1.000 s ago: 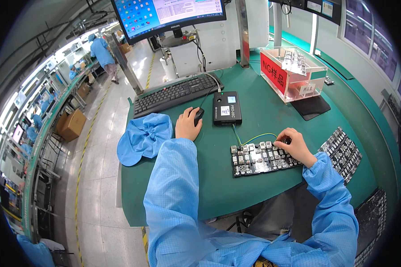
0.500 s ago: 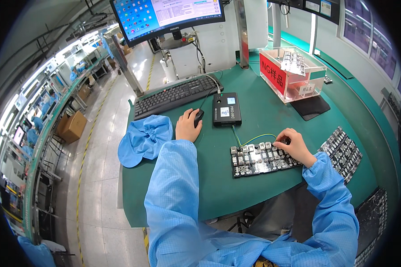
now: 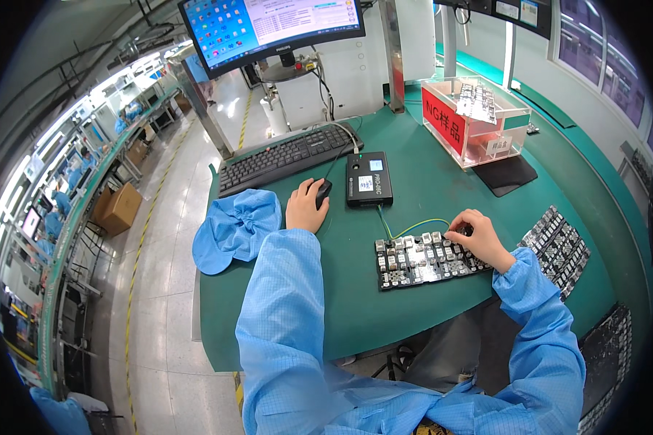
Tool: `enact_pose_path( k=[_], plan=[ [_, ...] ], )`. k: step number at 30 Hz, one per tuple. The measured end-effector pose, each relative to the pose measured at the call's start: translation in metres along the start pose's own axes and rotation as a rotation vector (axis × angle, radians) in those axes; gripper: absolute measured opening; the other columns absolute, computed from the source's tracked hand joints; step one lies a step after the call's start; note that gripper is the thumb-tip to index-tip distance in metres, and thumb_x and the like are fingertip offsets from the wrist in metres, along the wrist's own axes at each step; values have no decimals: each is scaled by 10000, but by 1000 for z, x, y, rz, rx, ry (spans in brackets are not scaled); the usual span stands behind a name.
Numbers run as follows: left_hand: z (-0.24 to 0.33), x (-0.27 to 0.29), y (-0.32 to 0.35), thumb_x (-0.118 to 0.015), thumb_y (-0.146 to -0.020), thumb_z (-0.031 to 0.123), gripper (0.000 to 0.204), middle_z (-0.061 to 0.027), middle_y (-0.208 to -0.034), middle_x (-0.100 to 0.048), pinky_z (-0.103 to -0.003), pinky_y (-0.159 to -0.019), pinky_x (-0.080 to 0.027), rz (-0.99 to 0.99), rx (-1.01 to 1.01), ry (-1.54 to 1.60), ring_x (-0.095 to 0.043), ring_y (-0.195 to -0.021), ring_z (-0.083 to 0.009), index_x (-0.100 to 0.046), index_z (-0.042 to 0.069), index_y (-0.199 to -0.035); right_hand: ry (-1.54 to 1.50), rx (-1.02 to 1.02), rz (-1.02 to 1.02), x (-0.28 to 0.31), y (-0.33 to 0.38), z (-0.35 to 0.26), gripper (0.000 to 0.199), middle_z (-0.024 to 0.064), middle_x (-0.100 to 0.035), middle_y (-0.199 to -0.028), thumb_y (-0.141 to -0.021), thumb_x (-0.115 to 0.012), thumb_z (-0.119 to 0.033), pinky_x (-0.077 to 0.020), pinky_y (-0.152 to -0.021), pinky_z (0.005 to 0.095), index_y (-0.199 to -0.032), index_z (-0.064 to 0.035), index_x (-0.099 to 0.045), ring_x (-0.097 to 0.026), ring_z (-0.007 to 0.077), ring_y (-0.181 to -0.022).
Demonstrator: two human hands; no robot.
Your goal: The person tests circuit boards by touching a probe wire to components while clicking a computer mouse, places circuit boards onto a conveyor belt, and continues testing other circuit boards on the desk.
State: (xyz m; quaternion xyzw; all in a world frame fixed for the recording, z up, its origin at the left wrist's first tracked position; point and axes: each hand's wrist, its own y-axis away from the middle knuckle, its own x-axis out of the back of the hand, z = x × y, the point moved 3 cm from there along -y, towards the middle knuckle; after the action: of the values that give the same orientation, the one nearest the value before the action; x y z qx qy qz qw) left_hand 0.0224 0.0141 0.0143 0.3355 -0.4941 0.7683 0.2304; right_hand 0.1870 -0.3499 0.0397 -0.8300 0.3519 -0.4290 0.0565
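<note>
head view: left hand (image 3: 305,210) cups one black mouse (image 3: 322,191), fingers curled over it, at 11 o'clock from one component tray (image 3: 421,259). right hand (image 3: 479,238) pinches a part on the tray's 2 o'clock corner. bare green mat (image 3: 355,304) runs to the near table edge.

The person wears a light blue smock of thin, finely gridded fabric, its long sleeves loose and creased along both forearms. Each sleeve ends in a gathered, elasticated cuff, which leaves the left hand (image 3: 306,211) at about eleven o'clock and the right hand (image 3: 479,238) at about two o'clock bare, with no gloves or rings showing. Below the smock, near five o'clock, dark grey trousers cover the lap.
</note>
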Motion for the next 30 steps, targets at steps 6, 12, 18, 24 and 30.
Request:
enact_pose_path(
  k=[6,12,18,24,30],
  plan=[
    [-1,0,0,-696,-840,224,464,-106,-1326,-548,-414,-973,-481,5,-2,-6,-585,-1115,-334,-598,162,-1289,-6,-14,-6,0,0,-2,180,56,-635,-803,-771,-807,-154,-471,-711,315,-816,-38,-676,-580,196,-795],
    [-1,0,0,-696,-839,223,463,-107,-1322,-550,-415,-969,-483,9,-6,-1,-586,-1110,-334,-600,161,-1287,6,-6,-5,0,-1,-2,178,56,-628,-804,-773,-805,-152,-468,-700,317,-820,-38,-676,-574,195,-790],
    [-1,0,0,-697,-838,223,465,-107,-1323,-551,-414,-966,-485,2,1,-3,-587,-1107,-335,-600,160,-1288,5,-10,-11,0,-1,-2,174,55,-624,-800,-772,-805,-147,-466,-706,315,-821,-39,-677,-572,192,-798],
    [0,0,-1,-696,-840,223,466,-110,-1323,-551,-418,-971,-481,-3,2,-1,-585,-1112,-337,-599,161,-1291,3,-2,-9,0,0,0,174,54,-629,-802,-772,-807,-141,-467,-708,313,-823,-38,-675,-572,191,-795],
    [-1,-1,-1,-695,-842,226,468,-111,-1325,-547,-421,-973,-480,-5,1,-2,-583,-1115,-338,-595,161,-1295,3,-2,-5,-1,0,0,179,54,-630,-803,-774,-808,-147,-467,-704,308,-822,-37,-676,-573,190,-794]
  ],
)
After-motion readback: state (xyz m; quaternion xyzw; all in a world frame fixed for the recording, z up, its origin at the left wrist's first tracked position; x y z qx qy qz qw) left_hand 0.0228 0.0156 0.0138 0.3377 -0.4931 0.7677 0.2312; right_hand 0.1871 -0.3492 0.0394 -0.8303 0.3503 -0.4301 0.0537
